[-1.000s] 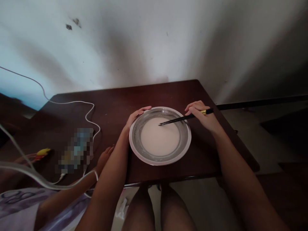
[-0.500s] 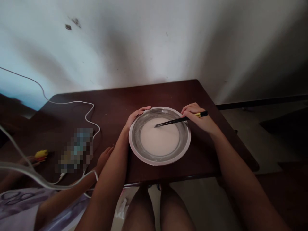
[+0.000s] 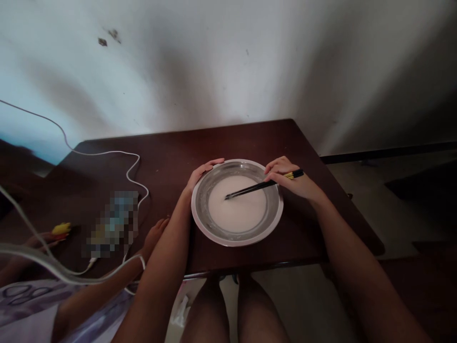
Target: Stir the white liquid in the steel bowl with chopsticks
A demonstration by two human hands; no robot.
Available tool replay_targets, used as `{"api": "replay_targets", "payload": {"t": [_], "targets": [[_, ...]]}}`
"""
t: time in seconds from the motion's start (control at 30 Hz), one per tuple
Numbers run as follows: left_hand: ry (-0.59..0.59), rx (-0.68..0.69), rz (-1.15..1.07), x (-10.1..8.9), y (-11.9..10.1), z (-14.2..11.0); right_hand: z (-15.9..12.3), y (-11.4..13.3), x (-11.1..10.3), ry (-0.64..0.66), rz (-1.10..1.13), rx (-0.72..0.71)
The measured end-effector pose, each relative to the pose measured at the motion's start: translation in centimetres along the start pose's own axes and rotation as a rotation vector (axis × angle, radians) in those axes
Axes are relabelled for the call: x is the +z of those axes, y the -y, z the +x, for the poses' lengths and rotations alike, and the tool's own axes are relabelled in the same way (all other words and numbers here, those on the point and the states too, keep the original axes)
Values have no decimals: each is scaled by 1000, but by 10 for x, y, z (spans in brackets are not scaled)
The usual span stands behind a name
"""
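The round metal bowl (image 3: pixel 237 242) with a pale rim sits on the dark reddish-brown wooden table (image 3: pixel 221 140), near its front edge, and contains a smooth off-white liquid (image 3: pixel 237 214). Good handling here would call for a firm but light brace on the rim, with the black chopsticks with gold bands (image 3: pixel 250 189) held low and moved gently, so the liquid stays inside and the tips do not scrape metal.

The left hand (image 3: pixel 203 172) curves around the bowl's upper left side, its fingers lying close together along the rim; the thumb is hidden, so a clamp cannot be confirmed. The right hand (image 3: pixel 300 185) is at the bowl's upper right side, fingers bent and closed on the chopsticks, which slant down to the left. Their tips meet the liquid; their depth cannot be told. Both forearms reach forward from either side of the bowl.

Left of the bowl are another person's hand (image 3: pixel 155 234), a pixelated oblong object (image 3: pixel 113 221) and a thin white cable (image 3: pixel 139 158).
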State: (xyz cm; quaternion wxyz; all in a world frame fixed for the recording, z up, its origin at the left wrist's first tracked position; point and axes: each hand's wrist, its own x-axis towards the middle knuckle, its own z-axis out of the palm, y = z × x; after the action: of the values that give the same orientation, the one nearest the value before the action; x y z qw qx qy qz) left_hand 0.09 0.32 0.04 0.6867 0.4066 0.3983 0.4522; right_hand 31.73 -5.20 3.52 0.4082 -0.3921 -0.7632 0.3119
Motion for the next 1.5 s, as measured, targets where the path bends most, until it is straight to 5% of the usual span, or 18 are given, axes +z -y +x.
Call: {"api": "replay_targets", "payload": {"t": [0.23,0.53,0.87,1.17,1.5], "targets": [[7,11,8,-2,2,-1,-1,-4,-17,-265,-13,-10],[-2,15,-26,-1,1,1,-1,5,-5,63,32,8],[15,10,-11,-4,2,1,0,-5,-16,-294,-13,-12],[13,29,-4,-3,2,1,-1,5,-5,52,29,6],[26,24,3,-7,4,3,0,-5,-14,-298,-16,1]]}}
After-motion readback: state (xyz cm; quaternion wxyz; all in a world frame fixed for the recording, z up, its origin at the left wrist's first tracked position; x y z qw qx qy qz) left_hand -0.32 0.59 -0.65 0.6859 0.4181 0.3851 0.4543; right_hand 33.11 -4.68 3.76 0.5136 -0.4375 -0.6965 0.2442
